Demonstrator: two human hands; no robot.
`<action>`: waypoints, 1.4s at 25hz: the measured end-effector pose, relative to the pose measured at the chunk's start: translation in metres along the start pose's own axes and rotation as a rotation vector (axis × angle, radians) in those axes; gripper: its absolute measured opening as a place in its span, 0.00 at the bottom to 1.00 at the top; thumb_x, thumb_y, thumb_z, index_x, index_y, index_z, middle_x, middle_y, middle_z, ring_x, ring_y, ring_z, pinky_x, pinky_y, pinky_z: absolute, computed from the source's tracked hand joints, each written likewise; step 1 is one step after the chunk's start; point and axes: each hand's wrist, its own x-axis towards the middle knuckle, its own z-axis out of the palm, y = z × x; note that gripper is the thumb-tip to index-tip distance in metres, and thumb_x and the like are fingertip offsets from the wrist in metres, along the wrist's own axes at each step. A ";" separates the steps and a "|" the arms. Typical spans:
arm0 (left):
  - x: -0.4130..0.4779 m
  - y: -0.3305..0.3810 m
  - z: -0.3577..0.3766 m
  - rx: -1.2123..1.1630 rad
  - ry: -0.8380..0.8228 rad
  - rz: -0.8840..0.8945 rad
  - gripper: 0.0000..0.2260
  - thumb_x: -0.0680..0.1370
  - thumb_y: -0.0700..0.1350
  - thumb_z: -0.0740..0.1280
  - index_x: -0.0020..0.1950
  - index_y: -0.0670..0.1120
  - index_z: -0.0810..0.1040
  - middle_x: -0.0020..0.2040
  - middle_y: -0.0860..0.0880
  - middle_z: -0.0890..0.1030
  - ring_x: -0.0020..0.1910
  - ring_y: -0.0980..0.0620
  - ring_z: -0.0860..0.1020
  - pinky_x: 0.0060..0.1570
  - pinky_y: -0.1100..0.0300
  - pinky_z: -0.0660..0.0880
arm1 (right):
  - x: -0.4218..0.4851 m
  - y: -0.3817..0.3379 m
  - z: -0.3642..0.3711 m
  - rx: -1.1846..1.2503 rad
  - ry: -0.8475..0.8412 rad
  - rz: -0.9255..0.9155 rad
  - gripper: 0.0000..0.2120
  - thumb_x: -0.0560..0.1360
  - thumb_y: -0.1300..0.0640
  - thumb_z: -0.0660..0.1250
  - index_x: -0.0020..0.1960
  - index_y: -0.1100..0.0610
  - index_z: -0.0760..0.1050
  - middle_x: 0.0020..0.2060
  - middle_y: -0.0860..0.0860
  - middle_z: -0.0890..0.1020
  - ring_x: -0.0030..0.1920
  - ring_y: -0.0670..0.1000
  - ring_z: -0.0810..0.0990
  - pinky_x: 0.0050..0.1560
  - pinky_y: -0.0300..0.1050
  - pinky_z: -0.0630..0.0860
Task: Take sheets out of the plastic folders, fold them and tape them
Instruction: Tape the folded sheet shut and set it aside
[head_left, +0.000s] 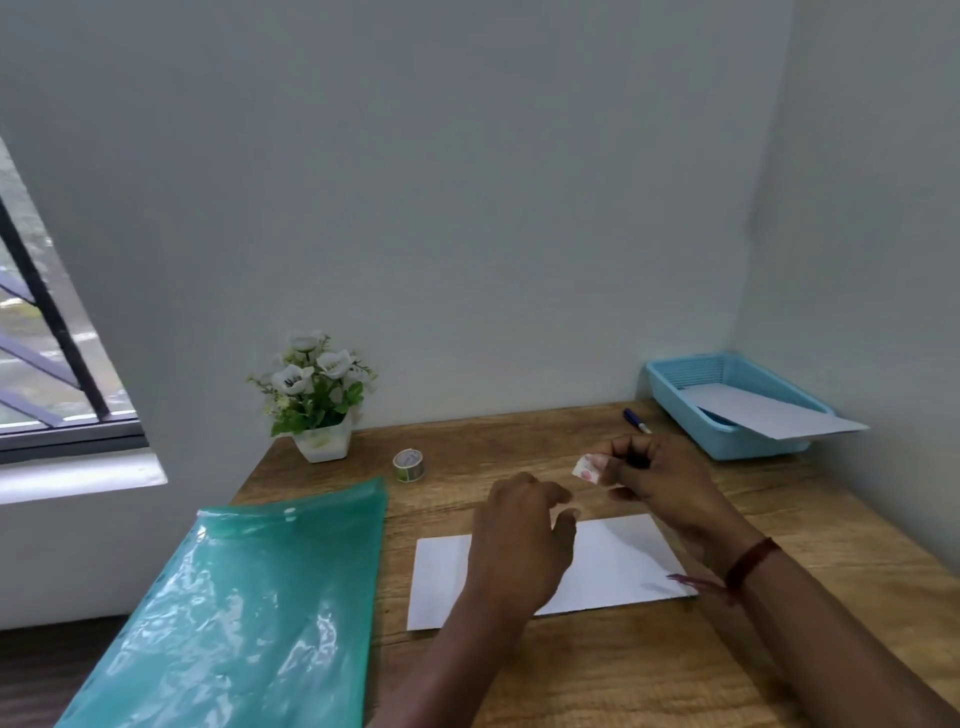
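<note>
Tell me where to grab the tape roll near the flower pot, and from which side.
Pinch the tape roll across its outer band, coming down from above. It seems to lie flat, round face up, apart from the flower pot and the green folder, so its flanks are open.

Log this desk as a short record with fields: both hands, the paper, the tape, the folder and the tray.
left hand: over white sheet, holds nothing
right hand: pinches piece of tape
white sheet: flat on desk
tape roll: on desk near potted plant
green folder: left, overhanging desk's edge
blue tray: far right corner, holds second sheet
pen: beside tray
</note>
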 end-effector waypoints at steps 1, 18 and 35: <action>-0.001 0.004 0.003 -0.048 0.025 0.000 0.11 0.79 0.49 0.66 0.61 0.52 0.81 0.56 0.53 0.81 0.56 0.54 0.76 0.56 0.57 0.75 | -0.001 0.001 -0.008 -0.054 -0.014 -0.011 0.04 0.74 0.60 0.72 0.45 0.53 0.84 0.41 0.47 0.86 0.42 0.46 0.83 0.39 0.35 0.80; -0.003 0.025 0.061 -0.113 -0.159 -0.009 0.12 0.79 0.51 0.68 0.62 0.54 0.80 0.53 0.57 0.77 0.51 0.58 0.74 0.52 0.67 0.70 | 0.015 0.025 -0.063 -0.528 -0.395 0.024 0.04 0.72 0.58 0.74 0.47 0.52 0.85 0.39 0.40 0.85 0.38 0.33 0.79 0.37 0.25 0.70; 0.000 0.029 0.062 -0.042 -0.218 -0.015 0.18 0.80 0.51 0.65 0.70 0.56 0.73 0.60 0.56 0.75 0.59 0.57 0.73 0.59 0.63 0.72 | 0.034 0.030 -0.069 -0.542 -0.528 0.116 0.04 0.74 0.59 0.72 0.48 0.54 0.84 0.48 0.54 0.85 0.26 0.40 0.74 0.29 0.33 0.72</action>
